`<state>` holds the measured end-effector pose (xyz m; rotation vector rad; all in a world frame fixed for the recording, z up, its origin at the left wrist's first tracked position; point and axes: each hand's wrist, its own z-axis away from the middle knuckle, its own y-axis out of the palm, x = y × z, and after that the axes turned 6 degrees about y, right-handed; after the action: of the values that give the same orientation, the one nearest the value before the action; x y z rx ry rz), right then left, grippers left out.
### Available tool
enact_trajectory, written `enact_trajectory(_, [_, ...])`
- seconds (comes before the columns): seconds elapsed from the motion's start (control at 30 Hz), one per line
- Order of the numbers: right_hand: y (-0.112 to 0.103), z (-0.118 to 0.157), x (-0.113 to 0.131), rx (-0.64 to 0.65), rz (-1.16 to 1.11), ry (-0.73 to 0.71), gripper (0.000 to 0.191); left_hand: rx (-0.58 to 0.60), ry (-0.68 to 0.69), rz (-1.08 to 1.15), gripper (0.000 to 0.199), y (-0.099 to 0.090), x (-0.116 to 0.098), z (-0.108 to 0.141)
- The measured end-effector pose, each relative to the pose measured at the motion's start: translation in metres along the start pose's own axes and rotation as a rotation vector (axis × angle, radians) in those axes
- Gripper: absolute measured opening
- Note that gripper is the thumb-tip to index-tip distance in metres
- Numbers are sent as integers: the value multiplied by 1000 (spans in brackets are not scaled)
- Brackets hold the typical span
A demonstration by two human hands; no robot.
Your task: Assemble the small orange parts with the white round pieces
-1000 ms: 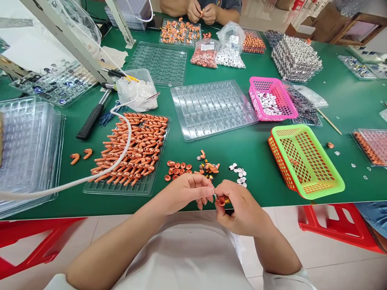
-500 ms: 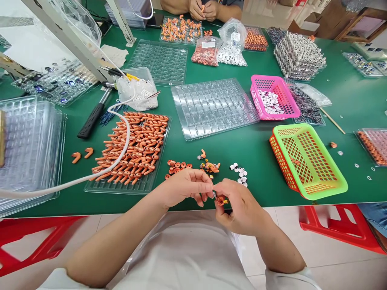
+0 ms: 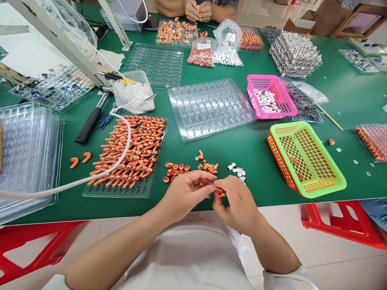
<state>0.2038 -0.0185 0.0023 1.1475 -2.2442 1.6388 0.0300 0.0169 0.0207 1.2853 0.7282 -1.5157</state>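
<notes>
My right hand (image 3: pixel 237 203) is closed on a small orange earbud shell (image 3: pixel 220 193) with a yellow part inside it. Thumb and bent fingers of my left hand (image 3: pixel 189 192) meet at the shell's near left side; whatever sits between them is too small to make out. Just beyond my hands lies a little heap of orange earbud parts (image 3: pixel 208 167) with yellow and silver bits. Round orange caps (image 3: pixel 177 166) are scattered left of the heap, and white-and-black discs (image 3: pixel 239 170) to its right.
At left a tray (image 3: pixel 121 192) carries rows of orange earbud shells, crossed by a white cable (image 3: pixel 129 137). A hammer (image 3: pixel 92 119) lies behind it. Clear plastic tray (image 3: pixel 208 108), pink basket (image 3: pixel 279 114) and green basket (image 3: pixel 340 183) stand beyond. A co-worker's hands (image 3: pixel 198 11) are across the table.
My left fingers have shifted at the shell, the index finger now arched higher and reaching farther over. The shell in my right hand has moved slightly up. The view has shifted a little.
</notes>
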Motion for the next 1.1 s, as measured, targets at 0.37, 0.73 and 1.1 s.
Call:
enact_trajectory(0.37, [23,8,9,-273,-88,73,29,-177,365,-252,6,0,11,14])
enact_trajectory(0.73, [1,7,7,-166,-602,179,32,-30,816,-437,25,-8,12,20])
enact_trajectory(1.1, [21,12,13,-285,-416,138,30,-160,835,-582,21,-1,16,25])
